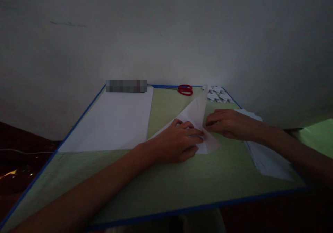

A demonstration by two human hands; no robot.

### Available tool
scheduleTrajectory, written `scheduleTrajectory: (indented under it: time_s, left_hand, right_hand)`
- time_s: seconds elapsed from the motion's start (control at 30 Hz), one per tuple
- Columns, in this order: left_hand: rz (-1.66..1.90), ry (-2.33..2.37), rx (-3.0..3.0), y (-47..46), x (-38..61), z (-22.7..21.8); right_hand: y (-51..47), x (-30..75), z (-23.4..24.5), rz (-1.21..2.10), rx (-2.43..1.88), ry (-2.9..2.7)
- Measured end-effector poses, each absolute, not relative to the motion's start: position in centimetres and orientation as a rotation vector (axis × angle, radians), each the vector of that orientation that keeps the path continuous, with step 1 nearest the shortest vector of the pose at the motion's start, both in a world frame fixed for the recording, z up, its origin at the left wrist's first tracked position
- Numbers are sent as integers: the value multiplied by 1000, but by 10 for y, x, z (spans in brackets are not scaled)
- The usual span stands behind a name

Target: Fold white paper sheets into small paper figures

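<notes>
A partly folded white sheet of paper (pixel 194 111) lies on the table, with a tall pointed flap standing toward the wall and a smaller corner spreading to the right. My left hand (pixel 179 141) rests across its lower part, palm down with the fingers stretched and slightly apart. At the paper's right edge is my right hand (pixel 223 123), its fingers bent and pressed together. Their tips meet the edge of the raised fold; the thumb is mostly hidden.
A large white sheet stack (pixel 114 122) lies at the left, under a blurred-out object (pixel 126 86). Red-handled scissors (pixel 185 89) lie at the back edge. Small folded paper pieces (pixel 214 96) sit back right. More folded paper (pixel 270 162) lies under my right forearm. A wall (pixel 166 35) stands behind.
</notes>
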State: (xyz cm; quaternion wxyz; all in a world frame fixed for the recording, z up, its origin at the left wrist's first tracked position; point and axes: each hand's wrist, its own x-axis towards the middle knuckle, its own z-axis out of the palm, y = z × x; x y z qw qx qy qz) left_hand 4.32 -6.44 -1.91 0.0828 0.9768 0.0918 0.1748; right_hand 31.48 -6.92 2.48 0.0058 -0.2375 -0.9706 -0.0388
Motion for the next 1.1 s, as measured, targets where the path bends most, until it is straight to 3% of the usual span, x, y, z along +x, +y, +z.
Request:
scheduleTrajectory:
  time_s: [0.57,1.1]
  left_hand:
    - [567,272,2846,-61,43,-20]
    - [562,279,2860,-62,44,-21]
  right_hand:
    - [-77,323,22,60,-828,-2917]
    - [-67,319,24,-18,-769,-2982]
